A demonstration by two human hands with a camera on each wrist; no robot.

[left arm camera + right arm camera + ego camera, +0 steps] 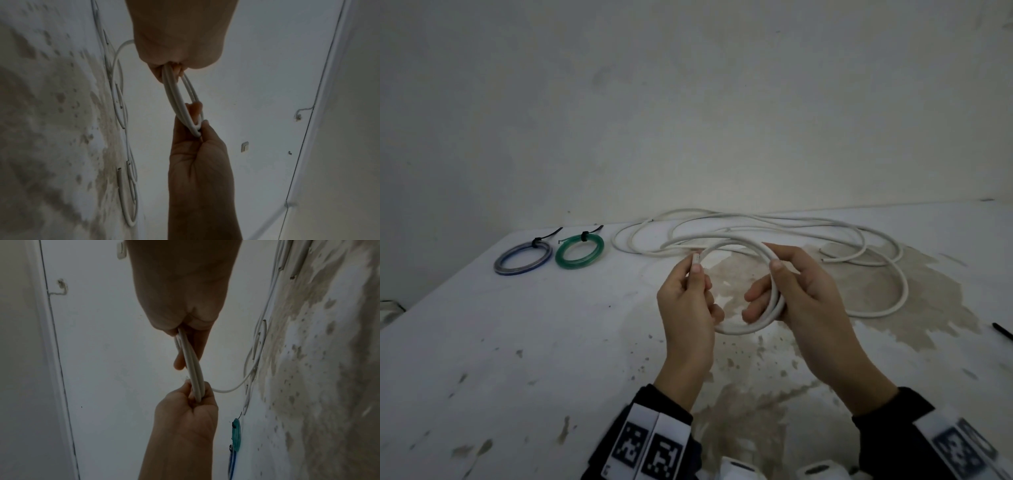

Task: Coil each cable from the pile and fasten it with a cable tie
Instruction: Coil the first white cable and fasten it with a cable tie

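2 hands (688, 301) (801, 291) grip the white cable (743, 329), seemingly looped between them.

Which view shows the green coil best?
The head view: the green coil lies whole on the table, its tie visible. The right wrist view shows it edge-on. The left wrist view misses it.

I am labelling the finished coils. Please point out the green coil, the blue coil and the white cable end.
green coil (579, 254): head view, on its near rim.
blue coil (523, 257): head view, on its ring.
white cable end (697, 258): head view, tip above left thumb.
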